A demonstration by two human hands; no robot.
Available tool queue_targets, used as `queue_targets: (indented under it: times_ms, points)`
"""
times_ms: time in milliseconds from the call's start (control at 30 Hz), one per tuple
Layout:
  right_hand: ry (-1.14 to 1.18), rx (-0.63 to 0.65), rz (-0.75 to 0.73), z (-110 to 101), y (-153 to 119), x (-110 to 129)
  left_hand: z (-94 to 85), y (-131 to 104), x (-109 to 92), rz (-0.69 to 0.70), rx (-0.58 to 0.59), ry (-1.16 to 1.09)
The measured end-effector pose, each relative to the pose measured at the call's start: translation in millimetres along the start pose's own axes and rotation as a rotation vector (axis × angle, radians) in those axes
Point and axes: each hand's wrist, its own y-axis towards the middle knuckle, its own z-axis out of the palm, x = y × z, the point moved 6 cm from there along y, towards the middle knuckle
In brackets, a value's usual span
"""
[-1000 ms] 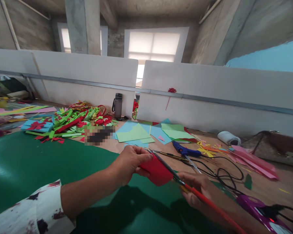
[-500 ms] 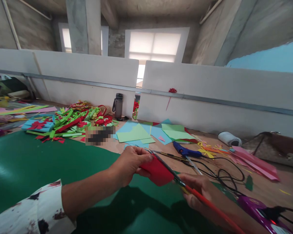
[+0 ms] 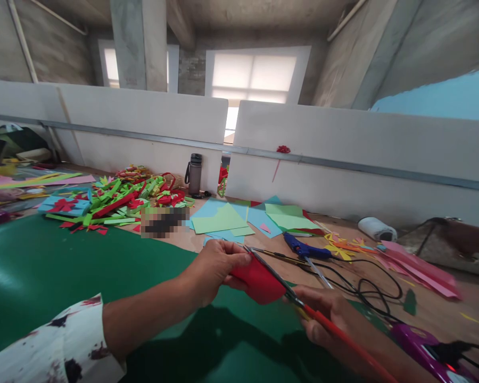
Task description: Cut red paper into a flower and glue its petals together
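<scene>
Red paper (image 3: 259, 282), held above the near green mat (image 3: 143, 266), pinched by the left hand (image 3: 219, 266); scissors (image 3: 290, 293), gripped in the right hand (image 3: 333, 306), along its far-right edge; cutting apparently unfinished.

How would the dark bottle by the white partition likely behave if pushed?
The bottle would probably tip fairly easily, being tall and narrow and standing upright. Once down, it would likely roll, since its body looks round, though its side strap might check that. Its weight is unclear.
</scene>
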Motion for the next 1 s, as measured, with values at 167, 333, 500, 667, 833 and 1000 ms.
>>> queue_targets:
  times_ms: [167, 333, 500, 667, 833, 1000]
  points:
    - [0.03, 0.02, 0.011, 2, 0, 0, -0.4, -1, 0, -0.004, -0.004, 0.01]
    - [0.086, 0.021, 0.048, 0, -3, 9, -0.6, 0, 1, 0.005, 0.008, 0.008]
    - [0.12, 0.058, 0.069, 2, -2, 7, -1.1, 2, 3, 0.023, 0.024, -0.001]
    - [0.259, -0.075, 0.038, 0, 0, -4, 0.9, 0, 1, 0.007, 0.02, -0.026]
    - [0.441, -0.294, -0.016, -16, -5, 13, 4.6, -6, 1, -0.033, 0.004, -0.071]
    - [0.688, -0.404, -0.178, -17, -7, 24, 9.4, -8, 10, -0.023, 0.031, -0.053]
